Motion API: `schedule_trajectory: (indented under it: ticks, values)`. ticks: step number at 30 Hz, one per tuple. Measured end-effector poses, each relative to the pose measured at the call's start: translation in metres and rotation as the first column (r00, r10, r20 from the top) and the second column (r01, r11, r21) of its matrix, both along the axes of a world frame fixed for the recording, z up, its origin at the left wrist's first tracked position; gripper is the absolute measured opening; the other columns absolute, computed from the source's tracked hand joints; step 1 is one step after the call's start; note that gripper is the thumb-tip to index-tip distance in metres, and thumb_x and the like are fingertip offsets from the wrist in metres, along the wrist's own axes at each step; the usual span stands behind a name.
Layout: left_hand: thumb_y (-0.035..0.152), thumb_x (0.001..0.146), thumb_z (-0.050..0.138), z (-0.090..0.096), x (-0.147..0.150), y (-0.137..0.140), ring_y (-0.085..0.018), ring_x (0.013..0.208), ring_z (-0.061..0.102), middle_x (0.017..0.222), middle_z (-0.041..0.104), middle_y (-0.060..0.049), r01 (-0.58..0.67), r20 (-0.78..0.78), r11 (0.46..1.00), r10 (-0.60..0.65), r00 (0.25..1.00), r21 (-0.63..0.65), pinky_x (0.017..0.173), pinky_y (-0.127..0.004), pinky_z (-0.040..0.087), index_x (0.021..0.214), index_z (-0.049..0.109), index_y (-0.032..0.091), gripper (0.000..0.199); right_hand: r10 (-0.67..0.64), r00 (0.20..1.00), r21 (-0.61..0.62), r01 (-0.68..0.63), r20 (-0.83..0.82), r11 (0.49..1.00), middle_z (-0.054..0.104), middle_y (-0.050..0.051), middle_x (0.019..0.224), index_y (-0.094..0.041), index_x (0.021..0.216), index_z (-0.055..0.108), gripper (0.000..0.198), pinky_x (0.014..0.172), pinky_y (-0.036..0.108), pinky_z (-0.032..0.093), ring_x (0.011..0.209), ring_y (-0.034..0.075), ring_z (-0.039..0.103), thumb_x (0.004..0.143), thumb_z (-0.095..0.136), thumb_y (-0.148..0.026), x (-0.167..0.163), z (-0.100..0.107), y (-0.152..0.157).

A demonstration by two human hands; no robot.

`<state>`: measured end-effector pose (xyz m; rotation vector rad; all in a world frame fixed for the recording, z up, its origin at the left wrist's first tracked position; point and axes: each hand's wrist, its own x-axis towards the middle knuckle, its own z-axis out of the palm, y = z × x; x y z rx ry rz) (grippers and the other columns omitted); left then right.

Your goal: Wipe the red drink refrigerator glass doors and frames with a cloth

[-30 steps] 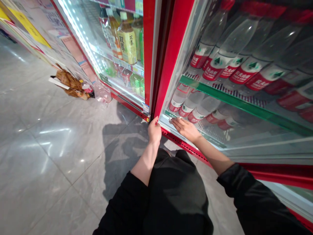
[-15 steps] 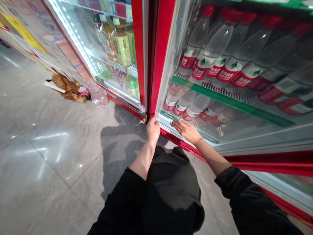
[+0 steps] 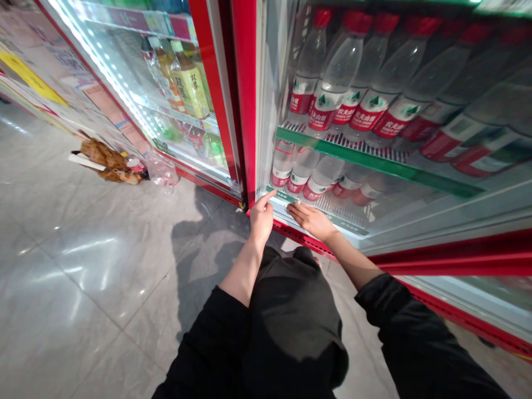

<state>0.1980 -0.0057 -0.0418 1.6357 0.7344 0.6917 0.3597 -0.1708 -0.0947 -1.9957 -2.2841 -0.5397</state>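
Note:
My left hand (image 3: 261,220) is at the lower left corner of the open drinks fridge, by its red frame (image 3: 244,100). Its index finger points out over the front strip of the bottom shelf (image 3: 286,196), and its other fingers are curled. Beside it, my right hand (image 3: 312,220) lies palm down over the white sill (image 3: 277,208), fingers pressed together. A small whitish bit shows at its fingertips; what it is stays unclear. Behind the hands, red-labelled water bottles (image 3: 316,180) stand on the bottom shelf, with larger bottles (image 3: 337,77) on the shelf above.
A green shelf edge (image 3: 374,160) crosses above my hands. To the left stands another lit fridge with tea bottles (image 3: 189,83). A brown bag (image 3: 102,159) and clear plastic (image 3: 163,170) lie on the grey tiled floor (image 3: 95,266). The red door edge (image 3: 449,249) reaches out at right.
The view has shifted, so the bottles and fridges appear further left. My left index finger reaches slightly further over the shelf strip. My right hand has moved slightly left in the picture.

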Motion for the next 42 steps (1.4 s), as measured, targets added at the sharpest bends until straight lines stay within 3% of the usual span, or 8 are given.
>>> schedule_trajectory:
  ticks: [6, 10, 14, 19, 24, 33, 37, 42]
  values:
    - [0.003, 0.1, 0.05, 0.002, 0.002, -0.003, -0.016, 0.134, 0.073, 0.137, 0.081, -0.001, 0.049, -0.002, 0.999, -0.049, 0.999, 0.004, 0.124, -0.031, 0.051, 0.126, 0.082, 0.025, 0.047, -0.102, 0.994, 0.125, 0.105, -0.029, 0.987, 0.059, 0.012, 0.166, -0.018, 0.179, 0.01, 0.076, 0.128, 0.04, 0.05, 0.15, 0.022, 0.061, 0.111, 0.043, -0.007, 0.004, 0.015, -0.052]
    - [0.0, 0.098, 0.049, 0.001, 0.007, -0.008, -0.016, 0.133, 0.074, 0.135, 0.082, -0.002, 0.097, 0.011, 0.994, -0.097, 0.995, 0.05, 0.126, -0.031, 0.05, 0.124, 0.083, 0.023, 0.049, -0.149, 0.987, 0.177, 0.158, -0.063, 0.971, 0.056, 0.009, 0.169, -0.019, 0.178, 0.022, 0.069, 0.133, 0.041, 0.045, 0.156, 0.022, 0.055, 0.112, 0.042, -0.008, 0.002, 0.021, -0.026]
    - [-0.002, 0.096, 0.049, -0.001, 0.01, -0.015, -0.016, 0.131, 0.074, 0.135, 0.082, -0.003, 0.153, -0.013, 0.979, -0.153, 0.988, 0.136, 0.124, -0.031, 0.051, 0.124, 0.083, 0.022, 0.05, -0.053, 0.996, 0.092, 0.06, -0.074, 0.994, 0.064, 0.014, 0.16, -0.014, 0.173, 0.036, 0.064, 0.127, 0.046, 0.052, 0.152, 0.023, 0.059, 0.11, 0.044, -0.006, 0.001, 0.002, -0.011]
    - [-0.001, 0.096, 0.052, -0.002, 0.012, -0.021, -0.018, 0.129, 0.076, 0.133, 0.083, -0.005, 0.202, -0.027, 0.959, -0.201, 0.979, 0.199, 0.122, -0.032, 0.053, 0.122, 0.084, 0.022, 0.047, -0.017, 1.0, 0.051, 0.018, -0.017, 0.999, 0.067, 0.015, 0.157, -0.012, 0.175, 0.029, 0.067, 0.123, 0.042, 0.055, 0.148, 0.022, 0.063, 0.11, 0.045, -0.005, 0.007, -0.017, -0.061]
    - [-0.003, 0.095, 0.052, 0.002, 0.017, -0.029, -0.018, 0.126, 0.077, 0.13, 0.084, -0.003, 0.189, -0.03, 0.964, -0.187, 0.982, 0.187, 0.12, -0.032, 0.055, 0.118, 0.086, 0.023, 0.048, -0.114, 0.993, 0.094, 0.117, -0.035, 0.989, 0.06, 0.012, 0.164, -0.017, 0.179, 0.013, 0.073, 0.125, 0.041, 0.055, 0.152, 0.022, 0.06, 0.112, 0.044, -0.008, 0.01, 0.003, -0.101]
    - [-0.004, 0.094, 0.053, 0.005, 0.026, -0.044, -0.02, 0.125, 0.078, 0.128, 0.084, -0.003, 0.229, -0.088, 0.952, -0.215, 0.973, 0.204, 0.12, -0.035, 0.056, 0.118, 0.086, 0.025, 0.049, -0.076, 0.995, 0.06, 0.08, -0.068, 0.995, 0.065, 0.012, 0.159, -0.015, 0.17, 0.044, 0.059, 0.128, 0.044, 0.053, 0.154, 0.022, 0.057, 0.111, 0.044, -0.007, 0.01, -0.003, -0.052]
    - [-0.005, 0.094, 0.053, 0.006, 0.026, -0.047, -0.02, 0.126, 0.077, 0.13, 0.084, -0.005, 0.261, -0.102, 0.938, -0.244, 0.964, 0.229, 0.12, -0.034, 0.055, 0.12, 0.085, 0.023, 0.049, -0.036, 0.999, 0.035, 0.036, 0.009, 0.999, 0.068, 0.011, 0.157, -0.014, 0.167, 0.047, 0.056, 0.125, 0.039, 0.055, 0.151, 0.021, 0.06, 0.112, 0.043, -0.007, 0.016, -0.008, -0.083]
    - [-0.004, 0.094, 0.054, 0.006, 0.029, -0.049, -0.02, 0.125, 0.077, 0.129, 0.084, -0.003, 0.254, -0.083, 0.942, -0.242, 0.967, 0.219, 0.12, -0.035, 0.056, 0.119, 0.085, 0.025, 0.05, -0.134, 0.988, 0.1, 0.142, -0.079, 0.985, 0.061, 0.011, 0.163, -0.019, 0.177, 0.024, 0.068, 0.128, 0.043, 0.053, 0.155, 0.022, 0.056, 0.113, 0.045, -0.011, 0.016, 0.016, -0.129]
